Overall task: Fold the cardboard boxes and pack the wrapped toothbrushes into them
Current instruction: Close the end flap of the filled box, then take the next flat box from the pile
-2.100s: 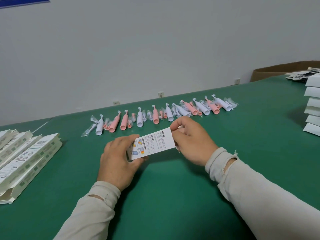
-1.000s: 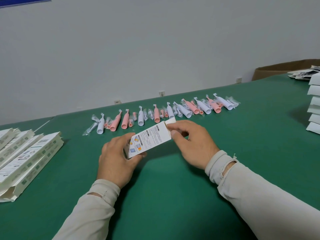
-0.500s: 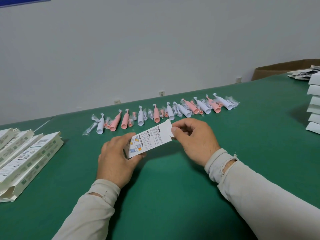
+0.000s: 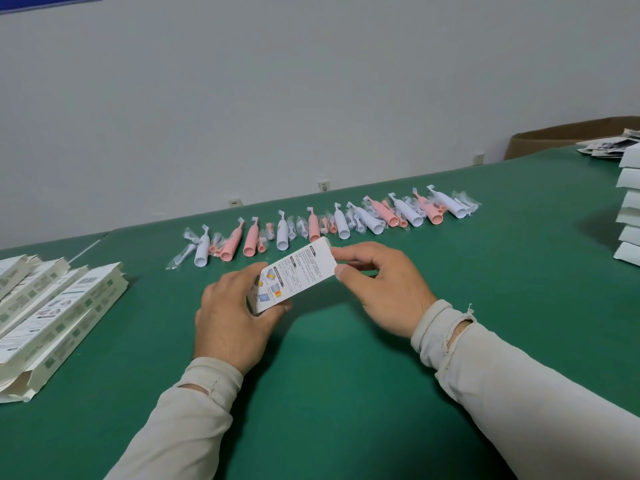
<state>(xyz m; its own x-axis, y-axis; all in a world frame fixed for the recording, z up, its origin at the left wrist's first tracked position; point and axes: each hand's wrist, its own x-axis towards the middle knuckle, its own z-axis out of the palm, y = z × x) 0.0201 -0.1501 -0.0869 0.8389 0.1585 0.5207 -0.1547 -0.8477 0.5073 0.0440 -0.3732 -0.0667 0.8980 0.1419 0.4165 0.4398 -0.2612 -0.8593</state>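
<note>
I hold a small white printed cardboard box (image 4: 298,271) just above the green table (image 4: 346,393), tilted with its right end higher. My left hand (image 4: 235,320) grips its lower left end. My right hand (image 4: 381,285) pinches the upper right end between thumb and fingers. Behind the box, a row of several wrapped toothbrushes (image 4: 329,223), pink and white in clear plastic, lies across the table.
Flat unfolded boxes (image 4: 52,320) are piled at the left edge. A stack of white boxes (image 4: 628,216) stands at the right edge, with papers (image 4: 606,147) and a brown carton (image 4: 561,133) behind it. A grey wall rises beyond the table's far edge.
The box's right end tilted up and its end flap went from sticking out to lying flat under my right fingers. Both hands stayed in place.
</note>
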